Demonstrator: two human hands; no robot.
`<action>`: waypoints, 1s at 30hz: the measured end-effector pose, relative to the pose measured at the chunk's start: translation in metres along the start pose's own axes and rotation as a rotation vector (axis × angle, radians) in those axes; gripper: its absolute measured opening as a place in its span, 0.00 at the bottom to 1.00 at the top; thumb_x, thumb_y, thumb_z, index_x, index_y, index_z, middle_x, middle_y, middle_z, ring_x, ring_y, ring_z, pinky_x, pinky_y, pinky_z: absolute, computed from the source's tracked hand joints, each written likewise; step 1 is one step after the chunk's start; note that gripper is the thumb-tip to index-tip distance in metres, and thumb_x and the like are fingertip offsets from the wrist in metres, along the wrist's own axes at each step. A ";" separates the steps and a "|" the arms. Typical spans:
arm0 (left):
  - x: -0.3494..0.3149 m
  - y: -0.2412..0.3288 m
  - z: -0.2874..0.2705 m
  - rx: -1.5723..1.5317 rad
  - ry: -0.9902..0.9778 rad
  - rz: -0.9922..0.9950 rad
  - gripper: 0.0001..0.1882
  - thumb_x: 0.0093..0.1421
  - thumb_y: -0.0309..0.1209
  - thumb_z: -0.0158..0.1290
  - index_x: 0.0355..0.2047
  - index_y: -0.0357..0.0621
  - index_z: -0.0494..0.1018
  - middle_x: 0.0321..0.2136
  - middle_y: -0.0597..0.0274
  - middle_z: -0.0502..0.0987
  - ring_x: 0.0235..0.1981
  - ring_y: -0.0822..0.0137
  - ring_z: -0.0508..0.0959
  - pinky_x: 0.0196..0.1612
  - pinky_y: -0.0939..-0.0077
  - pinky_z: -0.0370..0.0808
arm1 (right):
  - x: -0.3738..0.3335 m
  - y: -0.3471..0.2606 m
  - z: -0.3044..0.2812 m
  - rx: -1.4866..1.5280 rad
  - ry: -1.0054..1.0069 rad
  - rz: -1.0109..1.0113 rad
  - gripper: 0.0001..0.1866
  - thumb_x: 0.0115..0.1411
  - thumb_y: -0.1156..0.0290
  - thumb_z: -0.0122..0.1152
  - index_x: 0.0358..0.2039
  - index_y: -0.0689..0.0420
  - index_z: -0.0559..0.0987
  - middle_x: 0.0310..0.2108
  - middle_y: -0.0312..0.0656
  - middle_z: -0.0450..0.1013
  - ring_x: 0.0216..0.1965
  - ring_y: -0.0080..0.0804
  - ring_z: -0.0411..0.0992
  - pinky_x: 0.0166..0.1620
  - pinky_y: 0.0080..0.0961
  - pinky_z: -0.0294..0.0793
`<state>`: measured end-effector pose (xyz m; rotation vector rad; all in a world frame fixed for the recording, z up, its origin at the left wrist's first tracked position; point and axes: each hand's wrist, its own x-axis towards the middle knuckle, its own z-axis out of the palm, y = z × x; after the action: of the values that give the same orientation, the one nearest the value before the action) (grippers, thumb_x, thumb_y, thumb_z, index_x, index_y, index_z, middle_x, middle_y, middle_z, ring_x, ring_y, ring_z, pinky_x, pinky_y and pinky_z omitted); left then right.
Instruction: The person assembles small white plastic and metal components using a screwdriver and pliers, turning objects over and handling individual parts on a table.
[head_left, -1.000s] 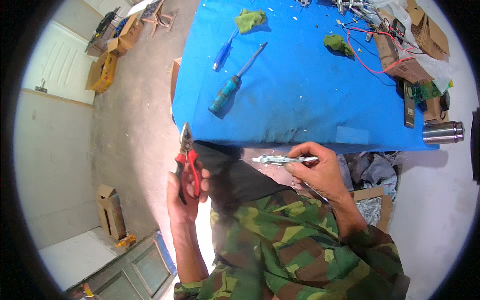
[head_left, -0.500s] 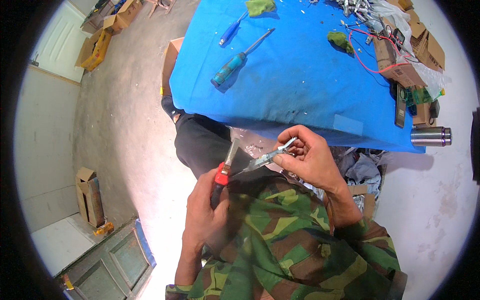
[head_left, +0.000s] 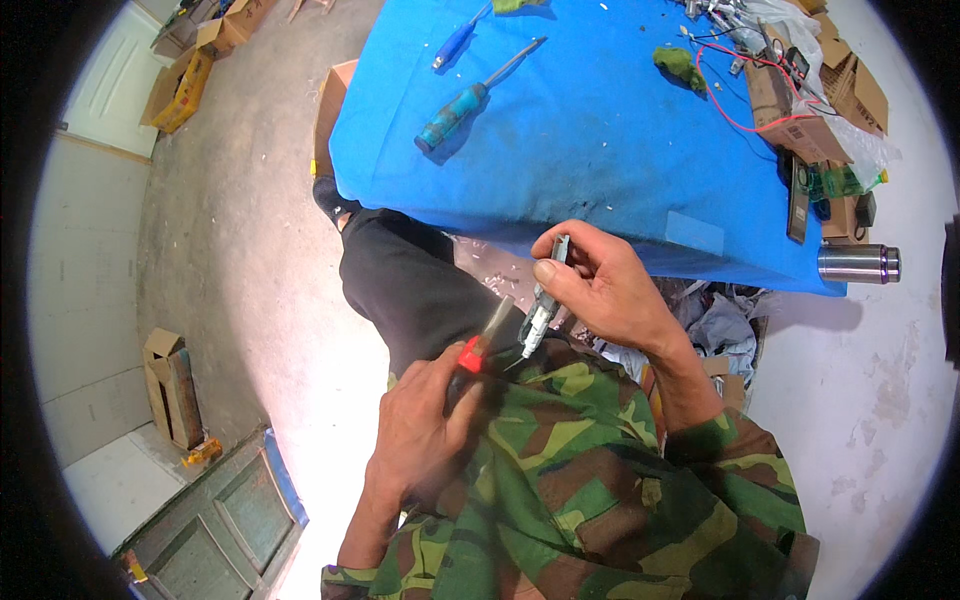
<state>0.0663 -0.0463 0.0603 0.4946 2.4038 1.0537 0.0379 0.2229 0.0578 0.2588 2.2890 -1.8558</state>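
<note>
My left hand [head_left: 422,408] is closed round a red-and-black-handled tool with a flat metal blade [head_left: 496,322]. The blade points up and slightly right, blurred by motion. Between the thumb and fingers of my right hand [head_left: 612,292] is a narrow silver-grey metal part [head_left: 540,318], held steeply with its lower end toward my lap. A thin tip sticks out at that lower end; I cannot make out its exact kind. Tool and part are close together over my lap, with a small gap between them.
Ahead stands a table with a blue cover [head_left: 560,150]. On it lie a teal-handled screwdriver [head_left: 455,115], a blue-handled screwdriver [head_left: 458,42] and a green cloth [head_left: 680,68]. A steel flask [head_left: 858,264] and a cardboard box [head_left: 800,135] with a red cable line the right edge.
My right hand has turned the metal part from a shallow slant to a steep one and moved slightly up. My left hand has brought the bladed tool to the right, tilting it further right.
</note>
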 end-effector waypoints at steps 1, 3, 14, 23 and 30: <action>0.000 -0.004 0.003 -0.017 0.010 0.001 0.26 0.63 0.28 0.60 0.62 0.43 0.73 0.43 0.46 0.82 0.45 0.45 0.82 0.48 0.56 0.78 | 0.001 0.001 0.001 -0.007 -0.002 0.010 0.12 0.67 0.66 0.66 0.42 0.62 0.79 0.24 0.31 0.73 0.25 0.12 0.65 0.27 0.19 0.65; -0.001 -0.011 0.007 -0.052 0.031 0.003 0.26 0.62 0.24 0.60 0.62 0.42 0.74 0.41 0.45 0.82 0.44 0.45 0.83 0.47 0.59 0.79 | 0.004 0.001 0.004 -0.022 -0.002 0.014 0.12 0.67 0.65 0.67 0.41 0.63 0.80 0.24 0.32 0.73 0.25 0.14 0.65 0.27 0.20 0.65; -0.002 -0.015 0.009 -0.128 0.023 0.114 0.30 0.59 0.17 0.56 0.64 0.37 0.71 0.58 0.40 0.77 0.58 0.41 0.79 0.62 0.59 0.75 | 0.008 0.005 0.008 -0.051 -0.015 0.015 0.15 0.65 0.63 0.69 0.40 0.63 0.80 0.25 0.34 0.72 0.29 0.18 0.66 0.31 0.24 0.69; 0.001 -0.010 0.012 0.027 0.048 0.121 0.30 0.59 0.20 0.62 0.63 0.37 0.71 0.56 0.40 0.77 0.57 0.40 0.79 0.60 0.56 0.77 | 0.008 -0.002 0.005 -0.101 -0.039 0.055 0.16 0.63 0.62 0.72 0.39 0.62 0.82 0.25 0.34 0.73 0.29 0.17 0.67 0.32 0.25 0.70; 0.005 -0.002 0.001 0.260 -0.002 0.121 0.36 0.56 0.20 0.63 0.66 0.39 0.67 0.58 0.46 0.75 0.58 0.44 0.78 0.56 0.57 0.79 | 0.011 0.008 0.005 -0.174 -0.046 0.052 0.20 0.61 0.57 0.74 0.38 0.62 0.82 0.22 0.36 0.71 0.26 0.20 0.65 0.30 0.27 0.68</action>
<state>0.0624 -0.0445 0.0572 0.7379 2.5494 0.7890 0.0293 0.2197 0.0463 0.2453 2.3707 -1.6085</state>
